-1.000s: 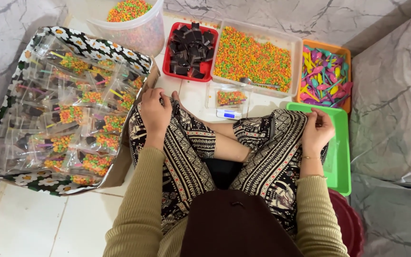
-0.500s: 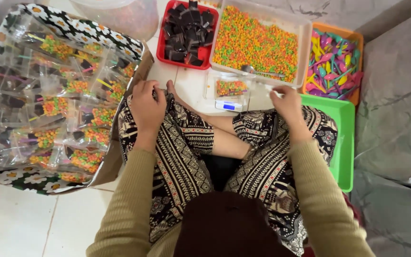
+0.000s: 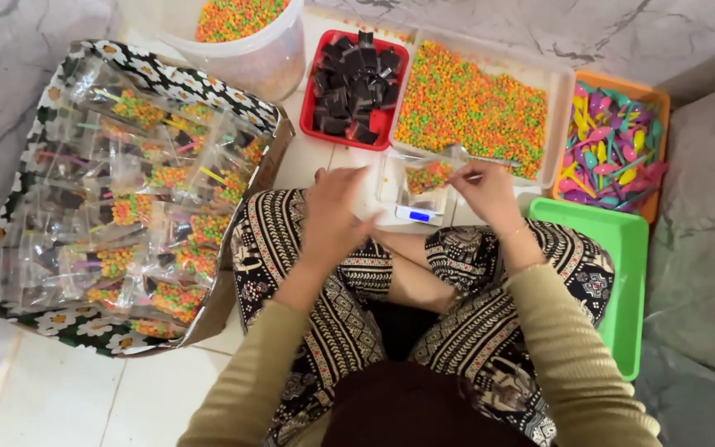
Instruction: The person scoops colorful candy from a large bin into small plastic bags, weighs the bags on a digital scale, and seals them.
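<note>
I sit cross-legged on the floor. My right hand (image 3: 486,194) pinches a thin clear scoop (image 3: 467,157) at the near edge of a clear tray of orange, green and yellow pellets (image 3: 473,108). Just below the scoop, a small clear bag partly filled with pellets (image 3: 426,177) stands on a little white scale (image 3: 417,213). My left hand (image 3: 337,213) is blurred, with its fingers apart and nothing in it. It hovers over my left knee, just left of the scale.
A red tray of dark chocolate pieces (image 3: 357,83) and a clear bucket of pellets (image 3: 246,37) stand at the back. An orange tray of coloured plastic spoons (image 3: 614,149) and a green tray (image 3: 618,273) lie at right. A floral box of filled packets (image 3: 126,207) is at left.
My right hand rose from my right knee to the pellet tray and took the scoop. My left hand left my knee and moved right, toward the scale.
</note>
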